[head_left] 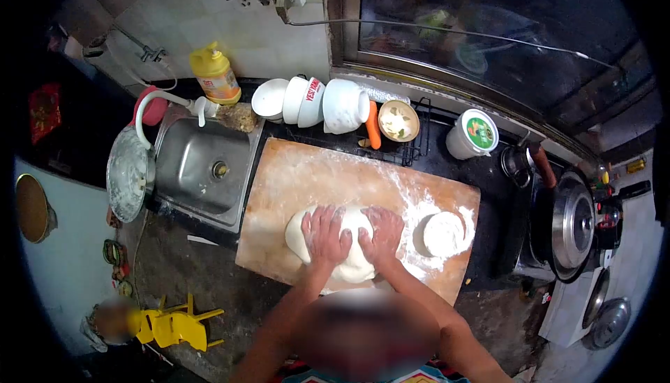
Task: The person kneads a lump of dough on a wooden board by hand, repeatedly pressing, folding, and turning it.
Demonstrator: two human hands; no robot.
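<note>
A large, pale lump of dough (pixel 354 264) lies near the front of a floured wooden board (pixel 289 174). Both hands grip it from above. My left hand (pixel 324 235) presses on its left half, fingers curled over the far side. Across the right half, my right hand (pixel 381 233) is wrapped over the edge, its thumb pointing toward the left one. Flour dusts the fingers of both. To the right on the board stands a round container of white flour (pixel 444 234), with loose flour (pixel 417 208) scattered around it.
A steel sink (pixel 202 167) adjoins the board at left. Behind it stand a yellow bottle (pixel 214 74), white bowls (pixel 343 106), a carrot (pixel 373 125), a small bowl (pixel 398 121) and a white tub (pixel 472 134). A lidded pot (pixel 574 222) sits at right; yellow chairs (pixel 178 327) stand lower left.
</note>
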